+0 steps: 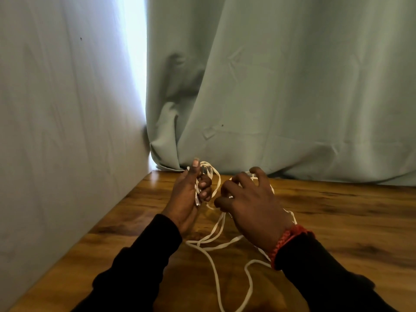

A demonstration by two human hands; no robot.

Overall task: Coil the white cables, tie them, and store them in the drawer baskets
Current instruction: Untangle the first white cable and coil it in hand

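Note:
A white cable (213,262) trails in loose loops over the wooden table (337,221) and rises to both hands. My left hand (189,199) is closed around a small bunch of loops, thumb up, with a connector end showing below the fingers. My right hand (252,206), palm down with fingers spread and curled, holds more strands of the same cable beneath it. The two hands are close together above the table's middle. No drawer or basket is in view.
A pale green curtain (281,86) hangs behind the table and touches its far edge. A light wall (56,131) runs along the table's left side. A red braided band (286,242) circles my right wrist.

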